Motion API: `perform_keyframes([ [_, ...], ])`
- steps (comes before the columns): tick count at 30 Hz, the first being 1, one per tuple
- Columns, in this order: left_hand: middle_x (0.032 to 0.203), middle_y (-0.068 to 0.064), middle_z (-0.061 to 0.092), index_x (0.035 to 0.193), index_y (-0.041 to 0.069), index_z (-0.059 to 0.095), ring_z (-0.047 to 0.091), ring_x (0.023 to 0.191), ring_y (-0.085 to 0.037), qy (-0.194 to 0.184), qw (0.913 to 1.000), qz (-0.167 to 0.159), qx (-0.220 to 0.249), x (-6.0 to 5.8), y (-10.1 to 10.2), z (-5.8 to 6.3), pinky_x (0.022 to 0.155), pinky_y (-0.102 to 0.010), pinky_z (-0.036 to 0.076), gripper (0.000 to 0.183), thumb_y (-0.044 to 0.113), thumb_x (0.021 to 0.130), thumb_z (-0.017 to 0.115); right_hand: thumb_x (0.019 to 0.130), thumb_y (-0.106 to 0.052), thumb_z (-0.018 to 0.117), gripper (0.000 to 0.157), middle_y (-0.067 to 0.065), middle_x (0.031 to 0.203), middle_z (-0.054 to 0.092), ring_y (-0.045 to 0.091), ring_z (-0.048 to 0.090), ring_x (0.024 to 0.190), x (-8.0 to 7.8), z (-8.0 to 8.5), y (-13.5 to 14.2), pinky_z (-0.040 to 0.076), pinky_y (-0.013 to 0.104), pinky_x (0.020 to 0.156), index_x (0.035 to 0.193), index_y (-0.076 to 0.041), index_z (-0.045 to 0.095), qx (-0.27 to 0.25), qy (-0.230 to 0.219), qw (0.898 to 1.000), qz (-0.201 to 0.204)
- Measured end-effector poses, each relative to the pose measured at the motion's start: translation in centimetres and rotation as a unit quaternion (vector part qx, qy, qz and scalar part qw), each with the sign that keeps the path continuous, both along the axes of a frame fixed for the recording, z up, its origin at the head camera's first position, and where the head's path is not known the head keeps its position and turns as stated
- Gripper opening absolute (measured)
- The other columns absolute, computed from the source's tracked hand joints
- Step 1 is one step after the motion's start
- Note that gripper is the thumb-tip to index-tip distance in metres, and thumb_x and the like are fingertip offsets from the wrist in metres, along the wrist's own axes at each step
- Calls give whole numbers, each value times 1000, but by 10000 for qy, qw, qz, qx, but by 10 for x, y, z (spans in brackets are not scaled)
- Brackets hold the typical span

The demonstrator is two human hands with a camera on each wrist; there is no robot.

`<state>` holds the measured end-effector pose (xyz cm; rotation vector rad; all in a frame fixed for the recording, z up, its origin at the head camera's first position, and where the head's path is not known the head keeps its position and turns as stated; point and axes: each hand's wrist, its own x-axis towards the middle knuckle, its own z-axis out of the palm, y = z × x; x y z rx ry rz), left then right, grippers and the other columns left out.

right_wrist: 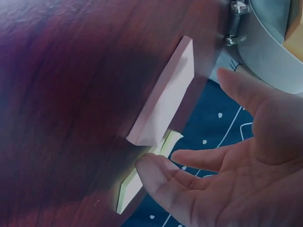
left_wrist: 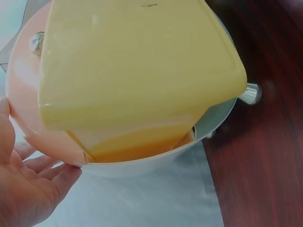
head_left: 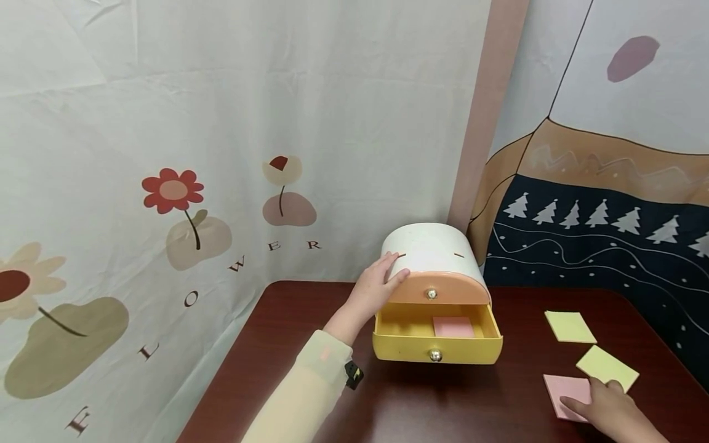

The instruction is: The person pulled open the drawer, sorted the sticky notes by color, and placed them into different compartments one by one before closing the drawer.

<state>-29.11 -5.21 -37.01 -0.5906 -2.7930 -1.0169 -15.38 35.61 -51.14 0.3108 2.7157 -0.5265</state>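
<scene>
A small rounded chest with a white shell stands at the back of the table, its peach upper drawer closed. Below it the yellow drawer is pulled out, with a pink sticky note pad inside. My left hand rests against the chest's left side; in the left wrist view its fingertips touch the rim beside the peach front. At the front right, my right hand hovers over another pink sticky note pad, thumb and fingers spread apart around it in the right wrist view.
Two yellow sticky note pads, one farther back and one beside the pink pad, lie on the dark red table. A printed curtain hangs close behind the table. The yellow drawer juts toward the front.
</scene>
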Motion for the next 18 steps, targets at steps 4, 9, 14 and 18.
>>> perform_keyframes([
  [4, 151, -6, 36, 145, 18, 41, 32, 140, -21, 27, 10000, 60, 37, 0, 1, 0, 114, -40, 28, 64, 56, 94, 46, 66, -75, 64, 119, 36, 93, 48, 41, 53, 81, 2, -3, 1, 51, 55, 68, 128, 23, 34, -132, -33, 9998, -119],
  [9, 151, -6, 37, 144, 18, 43, 34, 140, -21, 96, 9999, 119, 78, 0, 2, -2, 114, -40, 28, 63, 56, 93, 47, 64, -75, 65, 120, 35, 91, 47, 38, 53, 78, 2, -5, 0, 51, 52, 67, 126, 23, 35, -224, -198, 9990, -344],
  [14, 150, -5, 38, 143, 18, 44, 34, 140, -21, 132, 9997, 90, 190, -2, 1, -4, 114, -41, 28, 62, 54, 94, 48, 67, -75, 63, 112, 33, 89, 48, 34, 52, 77, 2, -4, -2, 50, 49, 70, 116, 25, 46, -191, -361, 9985, -352],
  [18, 150, -6, 37, 143, 17, 44, 33, 140, -22, 65, 9992, -45, 392, -2, -2, -4, 115, -41, 27, 60, 51, 94, 49, 73, -74, 58, 102, 30, 87, 49, 33, 52, 77, 1, -3, -6, 50, 48, 72, 106, 22, 54, 55, -314, 9994, -161],
])
